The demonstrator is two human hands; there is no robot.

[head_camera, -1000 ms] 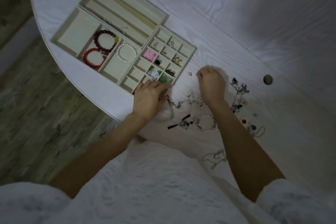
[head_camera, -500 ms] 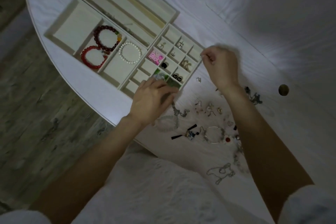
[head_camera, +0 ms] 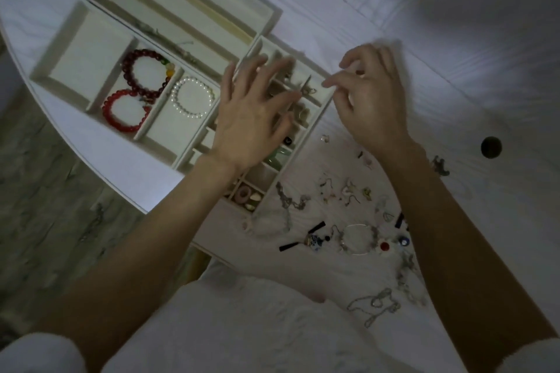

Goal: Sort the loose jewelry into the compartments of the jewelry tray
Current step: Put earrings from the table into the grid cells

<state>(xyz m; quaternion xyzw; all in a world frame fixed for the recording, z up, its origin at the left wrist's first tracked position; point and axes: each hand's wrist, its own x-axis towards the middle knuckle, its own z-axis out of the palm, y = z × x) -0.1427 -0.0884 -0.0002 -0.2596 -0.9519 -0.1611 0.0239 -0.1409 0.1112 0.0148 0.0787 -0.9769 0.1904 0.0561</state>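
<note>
1. I see my left hand (head_camera: pixel 251 118) spread flat, fingers straight and apart, hovering over the small square compartments of the jewelry tray (head_camera: pixel 60 39); whether it touches anything below I cannot tell, since it is motion-blurred.
2. My right hand (head_camera: pixel 369 100) sits just right of the left one, over the tray's right edge, its fingers loosely bent with thumb and forefinger drawn close together. Whether they pinch some small piece I cannot tell.
3. The two hands are apart, with a strip of small compartments showing between them.
4. Left of my left hand, a pearl bracelet (head_camera: pixel 192 97) lies alone in one compartment; further left, a dark red bead bracelet (head_camera: pixel 145 73) and a bright red bracelet (head_camera: pixel 124 109) share the neighbouring one, touching.
5. Beneath my left wrist, the nearest small compartments hold a pink ring-shaped piece (head_camera: pixel 242 194) and a green piece (head_camera: pixel 277 157).
6. The loose jewelry (head_camera: pixel 348 191) lies scattered on the white bench (head_camera: pixel 454 39) between my forearms and under the right one: chains, earrings, a wire bangle (head_camera: pixel 357 238), a red bead (head_camera: pixel 385 246).
</note>
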